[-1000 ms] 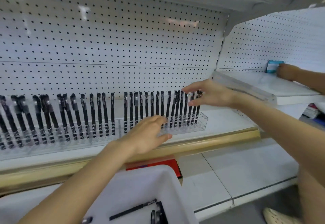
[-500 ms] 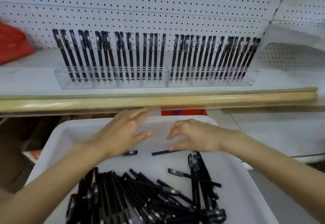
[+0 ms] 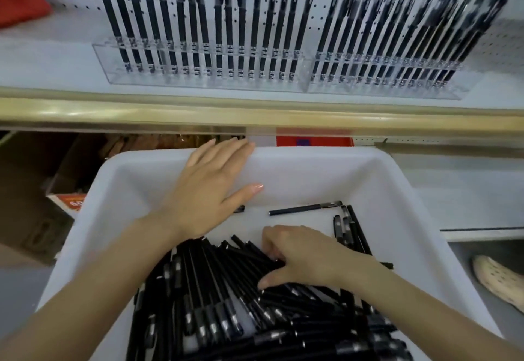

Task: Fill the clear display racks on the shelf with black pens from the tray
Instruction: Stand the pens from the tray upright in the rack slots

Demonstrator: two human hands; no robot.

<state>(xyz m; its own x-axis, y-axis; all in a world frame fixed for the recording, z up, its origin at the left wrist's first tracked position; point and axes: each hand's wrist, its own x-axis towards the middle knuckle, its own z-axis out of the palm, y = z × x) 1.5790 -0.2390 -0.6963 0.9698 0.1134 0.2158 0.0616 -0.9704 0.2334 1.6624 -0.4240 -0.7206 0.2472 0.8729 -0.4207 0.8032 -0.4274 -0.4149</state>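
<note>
A: Start with the right hand [image 3: 306, 256]. What are its fingers [image 3: 273, 240] doing?
B: They are curled down and narrow, with the tips buried among the black pens [image 3: 215, 304]. The thumb lies along the near side. I cannot tell whether a pen is actually pinched, because the tips are hidden.
A: And the left hand [image 3: 209, 188]?
B: Its fingers are straight, spread wide and holding nothing. The palm is over the bare far end of the tray [image 3: 397, 179], and the fingertips reach the far rim. Whether it touches the tray is unclear.
A: So the step is the pick?
B: That is my reading. The pens lie crossed and stacked at the near end. One loose pen [image 3: 304, 208] lies alone on the tray floor, just beyond the right hand.
A: Any advice?
B: Take only a few, with all the clips facing one way. Roll them off the top of the heap rather than digging, since the crossed barrels underneath would likely drag others up. The loose pen is the easy one because nothing touches it. The left hand could steady the tray wall during the lift.
A: Where do they go?
B: Two clear display racks [image 3: 198, 77] sit side by side on the shelf [image 3: 51, 60], above the tray and behind a gold edge strip [image 3: 255, 117]. The pens in them lean back with the clip end up and are closely packed. I cannot make out any free holes, and the right rack is blurred.
A: What is the risk?
B: A fistful could clip the strip or knock the standing pens. It is better to carry them tips-down and seat them singly.
</note>
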